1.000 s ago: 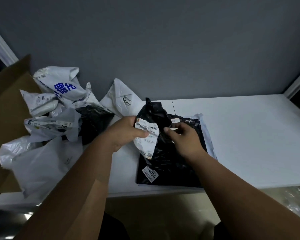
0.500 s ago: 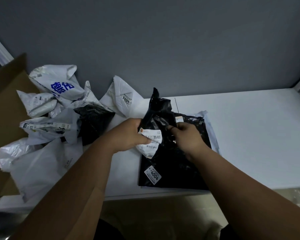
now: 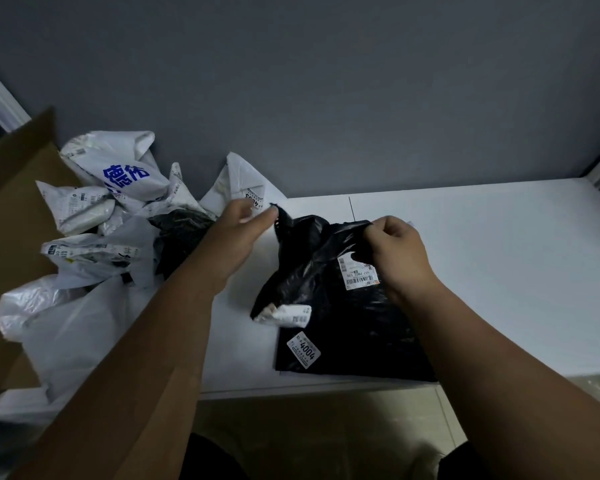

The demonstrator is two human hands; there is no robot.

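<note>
Near the front edge of the desk (image 3: 499, 271), we've pulled left hand (image 3: 238, 230) and right hand (image 3: 400, 252) apart, each pinching the black bag (image 3: 343, 306). It's tearing open now!

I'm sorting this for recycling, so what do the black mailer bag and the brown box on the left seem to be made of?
The black mailer bag seems to be thin plastic film, glossy; it crumples into fine wrinkles that catch the light. The brown box is likely cardboard, matt; it has stiff flat flaps with a plain brown face.
</note>
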